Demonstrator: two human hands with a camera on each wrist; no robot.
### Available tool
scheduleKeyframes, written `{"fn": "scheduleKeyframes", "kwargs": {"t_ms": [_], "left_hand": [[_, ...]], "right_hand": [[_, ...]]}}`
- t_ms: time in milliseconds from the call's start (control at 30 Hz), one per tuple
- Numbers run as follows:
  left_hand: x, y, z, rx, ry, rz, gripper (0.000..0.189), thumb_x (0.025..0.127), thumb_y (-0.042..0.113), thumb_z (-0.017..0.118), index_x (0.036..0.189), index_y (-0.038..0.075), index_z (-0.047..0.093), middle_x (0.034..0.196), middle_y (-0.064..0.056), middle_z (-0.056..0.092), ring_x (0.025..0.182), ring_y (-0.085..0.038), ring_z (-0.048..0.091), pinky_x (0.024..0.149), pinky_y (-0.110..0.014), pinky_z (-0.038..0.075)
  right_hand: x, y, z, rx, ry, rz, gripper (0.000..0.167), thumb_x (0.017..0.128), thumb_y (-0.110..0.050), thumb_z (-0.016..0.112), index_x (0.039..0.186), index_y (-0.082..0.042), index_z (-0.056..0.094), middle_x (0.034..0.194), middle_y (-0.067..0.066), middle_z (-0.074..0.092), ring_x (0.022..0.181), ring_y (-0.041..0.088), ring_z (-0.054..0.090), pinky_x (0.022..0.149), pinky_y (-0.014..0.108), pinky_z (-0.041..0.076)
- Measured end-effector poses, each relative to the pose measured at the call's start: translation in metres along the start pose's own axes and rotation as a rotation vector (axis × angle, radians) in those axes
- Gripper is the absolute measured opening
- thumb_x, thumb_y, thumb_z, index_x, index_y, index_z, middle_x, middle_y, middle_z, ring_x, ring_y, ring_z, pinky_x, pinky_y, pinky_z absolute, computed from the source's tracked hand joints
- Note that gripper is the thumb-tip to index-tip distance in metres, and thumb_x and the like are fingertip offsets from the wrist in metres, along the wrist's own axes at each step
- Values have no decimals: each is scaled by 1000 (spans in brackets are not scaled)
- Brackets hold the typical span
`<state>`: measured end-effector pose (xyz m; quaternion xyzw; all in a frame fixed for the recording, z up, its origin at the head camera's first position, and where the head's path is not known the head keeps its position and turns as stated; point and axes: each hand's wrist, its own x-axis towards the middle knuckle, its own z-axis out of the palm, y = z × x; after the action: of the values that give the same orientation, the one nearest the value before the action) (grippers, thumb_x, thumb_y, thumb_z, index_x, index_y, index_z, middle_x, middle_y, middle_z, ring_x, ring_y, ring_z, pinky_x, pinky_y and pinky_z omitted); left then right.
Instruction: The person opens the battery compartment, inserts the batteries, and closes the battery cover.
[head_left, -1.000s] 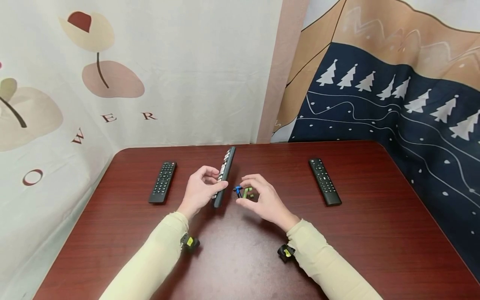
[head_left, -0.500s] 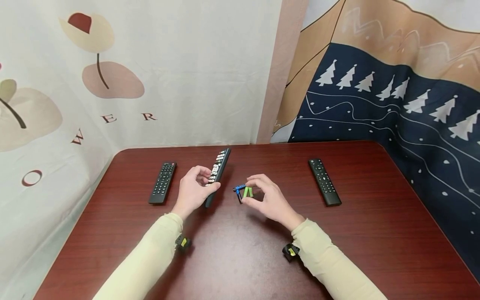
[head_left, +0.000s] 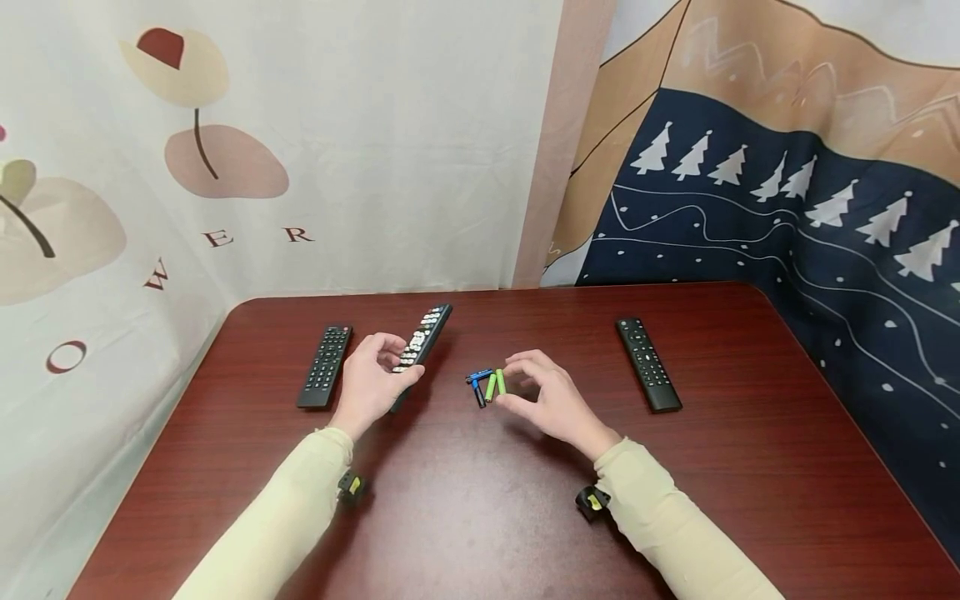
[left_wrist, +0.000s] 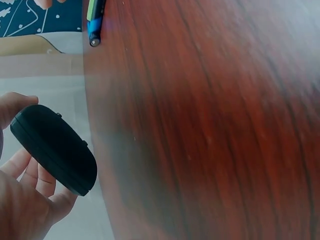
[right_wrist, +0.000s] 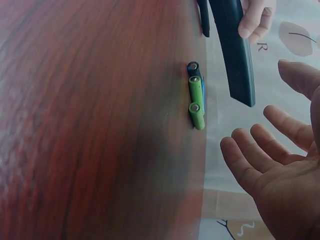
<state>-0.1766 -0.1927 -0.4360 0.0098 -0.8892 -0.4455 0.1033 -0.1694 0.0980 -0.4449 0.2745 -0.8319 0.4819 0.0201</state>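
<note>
My left hand (head_left: 372, 382) grips a black remote control (head_left: 424, 335) with light buttons by its edges, tilted above the table; in the left wrist view its dark end (left_wrist: 55, 150) sits between thumb and fingers. To the right, my right hand (head_left: 553, 395) is relaxed with nothing in it, its palm and parted fingers showing in the right wrist view. Just left of its fingertips lie two green batteries (head_left: 491, 387), beside two blue-and-black batteries (head_left: 477, 392). One blue battery lies crosswise at the far end of the group.
A second black remote (head_left: 326, 367) lies left of my left hand. Another black remote (head_left: 649, 365) lies at the right of the brown wooden table (head_left: 480, 517). Printed cloths hang behind the table's far edge.
My left hand has moved left with the remote, turning its button side more upward. My right hand has drawn slightly right, uncovering the green batteries.
</note>
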Motion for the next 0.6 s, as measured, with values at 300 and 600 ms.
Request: {"fn": "scheduleKeyframes", "kwargs": {"t_ms": [300, 600], "left_hand": [[0, -9, -7, 82, 21, -7, 39, 82, 11, 85, 114, 0, 65, 110, -17, 63, 98, -32, 65, 85, -42, 50], [-2, -11, -9, 150, 62, -22, 39, 83, 11, 83, 115, -2, 64, 109, -20, 62, 99, -36, 64, 86, -48, 50]], "right_hand": [[-4, 8, -6, -17, 10, 6, 32, 88, -11, 81, 114, 3, 70, 129, 21, 61, 103, 37, 69, 90, 49, 58], [-7, 12, -13, -52, 8, 32, 32, 89, -13, 80, 116, 2, 70, 130, 17, 61, 102, 35, 70, 89, 49, 58]]}}
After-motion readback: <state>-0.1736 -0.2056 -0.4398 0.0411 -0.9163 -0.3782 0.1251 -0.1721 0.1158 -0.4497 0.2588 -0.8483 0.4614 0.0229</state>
